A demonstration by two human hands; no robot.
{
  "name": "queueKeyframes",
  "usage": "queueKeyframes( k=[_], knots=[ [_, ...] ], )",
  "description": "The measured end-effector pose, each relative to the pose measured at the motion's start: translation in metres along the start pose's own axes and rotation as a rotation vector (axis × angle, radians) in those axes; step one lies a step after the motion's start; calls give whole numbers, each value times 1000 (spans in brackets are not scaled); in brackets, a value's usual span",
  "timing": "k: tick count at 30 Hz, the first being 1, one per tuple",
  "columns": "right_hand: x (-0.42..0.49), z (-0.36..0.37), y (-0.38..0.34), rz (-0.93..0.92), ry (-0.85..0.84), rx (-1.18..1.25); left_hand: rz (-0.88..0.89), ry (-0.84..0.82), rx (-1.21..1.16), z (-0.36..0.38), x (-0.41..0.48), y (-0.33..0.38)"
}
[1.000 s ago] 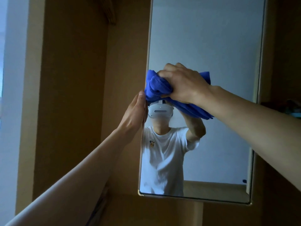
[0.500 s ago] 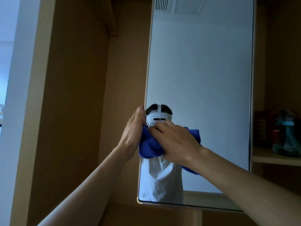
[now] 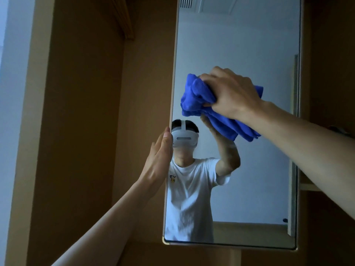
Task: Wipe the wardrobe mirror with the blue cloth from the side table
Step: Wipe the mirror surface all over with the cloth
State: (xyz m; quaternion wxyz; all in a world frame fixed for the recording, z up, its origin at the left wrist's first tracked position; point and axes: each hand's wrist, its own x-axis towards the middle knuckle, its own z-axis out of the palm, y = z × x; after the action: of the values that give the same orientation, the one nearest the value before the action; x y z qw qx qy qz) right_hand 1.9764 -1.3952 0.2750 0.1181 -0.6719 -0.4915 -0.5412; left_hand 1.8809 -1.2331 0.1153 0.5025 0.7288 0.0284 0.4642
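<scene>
The wardrobe mirror [image 3: 249,45] is a tall framed panel filling the middle and right of the view. My right hand [image 3: 230,95] grips a bunched blue cloth [image 3: 197,96] and presses it against the glass in the mirror's upper middle. My left hand [image 3: 160,156] rests with straight fingers along the mirror's left edge, lower down. The glass reflects a person in a white T-shirt with a headset, and the raised arm.
Brown wooden wardrobe panels [image 3: 82,131] stand to the left of the mirror, with a wooden strip [image 3: 124,20] up top. A pale wall [image 3: 11,93] runs down the far left. More dark wardrobe [image 3: 330,64] lies to the right.
My right hand has carried the cloth up and to the right across the glass from beside the left hand. The left hand stays on the mirror's edge.
</scene>
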Motion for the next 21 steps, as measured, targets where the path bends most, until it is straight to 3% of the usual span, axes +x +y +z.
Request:
queueKeyframes(
  k=[7, 15, 21],
  knots=[
    [-32, 26, -24, -60, 42, -61, 50, 61, -8, 6, 6, -5],
    [-124, 73, -75, -203, -101, 3, -10, 120, -82, 12, -1, -9],
    [-110, 63, -63, -202, -92, -34, 17, 144, -8, 14, -4, -8]
  ],
)
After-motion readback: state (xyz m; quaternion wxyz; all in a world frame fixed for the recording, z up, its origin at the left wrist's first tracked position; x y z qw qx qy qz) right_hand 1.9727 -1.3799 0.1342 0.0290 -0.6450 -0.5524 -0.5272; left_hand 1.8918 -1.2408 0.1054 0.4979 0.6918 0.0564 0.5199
